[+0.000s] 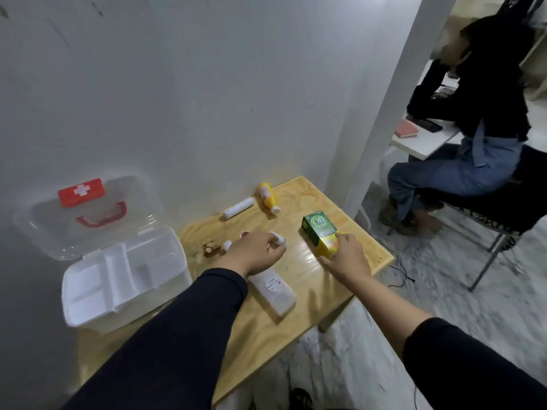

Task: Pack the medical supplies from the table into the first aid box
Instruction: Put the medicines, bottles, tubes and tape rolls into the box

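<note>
Our right hand [347, 255] grasps the green box [321, 233] at its five o'clock end; our left hand [254, 253] curls around a small white bottle [279, 240] at its one o'clock.

Grey wall [177, 84], marbled floor [444, 291], wooden table [296, 291], black chair [503, 208].

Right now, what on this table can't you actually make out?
Head view only:
- Small white item under the left hand: the fingers cover most of it.
- Flat white pack: the wrist hides its far end, print too small.
- Brown bits: blurred.
- First aid box below its tray: hidden.
</note>
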`<state>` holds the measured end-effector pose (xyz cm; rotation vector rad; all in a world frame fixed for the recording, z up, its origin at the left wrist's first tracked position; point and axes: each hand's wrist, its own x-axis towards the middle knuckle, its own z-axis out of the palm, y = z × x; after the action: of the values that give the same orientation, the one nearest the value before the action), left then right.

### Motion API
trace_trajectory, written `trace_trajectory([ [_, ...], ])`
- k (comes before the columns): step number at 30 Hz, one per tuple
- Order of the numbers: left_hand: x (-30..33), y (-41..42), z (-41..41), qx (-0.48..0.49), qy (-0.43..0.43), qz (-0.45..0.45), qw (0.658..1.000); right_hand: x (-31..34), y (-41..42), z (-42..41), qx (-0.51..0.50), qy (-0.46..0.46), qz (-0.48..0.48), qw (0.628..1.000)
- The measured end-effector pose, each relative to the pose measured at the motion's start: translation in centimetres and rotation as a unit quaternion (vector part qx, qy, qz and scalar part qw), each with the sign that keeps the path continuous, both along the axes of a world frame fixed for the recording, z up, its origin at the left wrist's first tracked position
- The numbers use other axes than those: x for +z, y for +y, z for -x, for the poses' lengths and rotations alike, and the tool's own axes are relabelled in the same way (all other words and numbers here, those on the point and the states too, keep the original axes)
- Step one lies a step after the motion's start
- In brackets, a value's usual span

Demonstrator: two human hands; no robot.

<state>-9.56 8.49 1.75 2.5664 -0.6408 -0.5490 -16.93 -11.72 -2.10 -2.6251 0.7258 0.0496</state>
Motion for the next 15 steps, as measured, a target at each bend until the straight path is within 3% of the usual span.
trace_trajectory([
  [8, -2.5, -4.8, -1.6, 0.04, 0.023, -0.008, 0.999, -4.1, -3.2, -2.2, -0.111, -0.074, -0.162, 0.978],
  [15, -1.7, -5.3, -2.0, 0.074, 0.013, -0.025, 0.997, -1.8, -5.1, -4.2, -0.036, -0.132, -0.177, 0.975],
])
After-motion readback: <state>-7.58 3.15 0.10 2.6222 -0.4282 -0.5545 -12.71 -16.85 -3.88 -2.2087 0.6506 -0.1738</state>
